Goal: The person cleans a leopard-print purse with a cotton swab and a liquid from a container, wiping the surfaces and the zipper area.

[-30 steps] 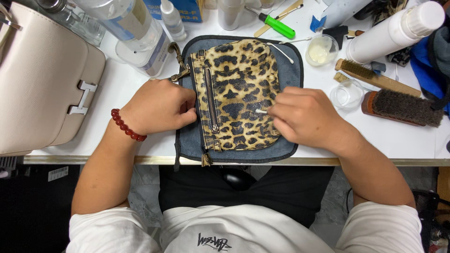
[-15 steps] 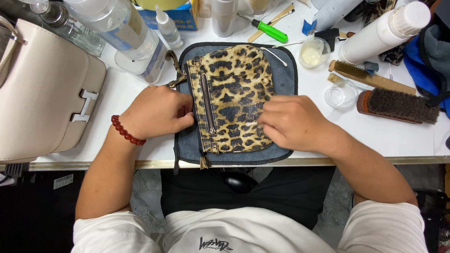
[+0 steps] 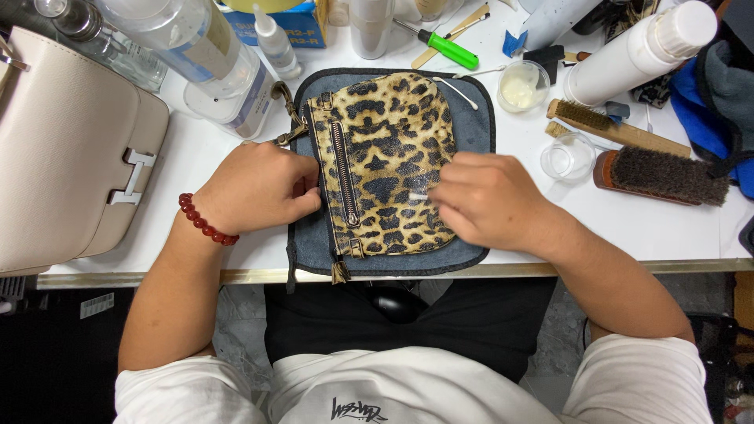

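Leopard-print flat leather pouch (image 3: 385, 165) on dark grey felt mat (image 3: 471, 118), white table (image 3: 196, 157). Long axis runs away from body, zipper along left edge.
Left hand (image 3: 255, 188) curled, pinning pouch's left edge.
Right hand (image 3: 487, 200) over right half, fingers pinched on small white thing, likely cotton swab (image 3: 419, 195); tip toward pouch centre.
Pinch contact hidden, swab blurred.

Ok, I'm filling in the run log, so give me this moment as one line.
left hand: steadies leopard-print pouch | right hand: holds small white swab on pouch | pouch: flat on grey mat
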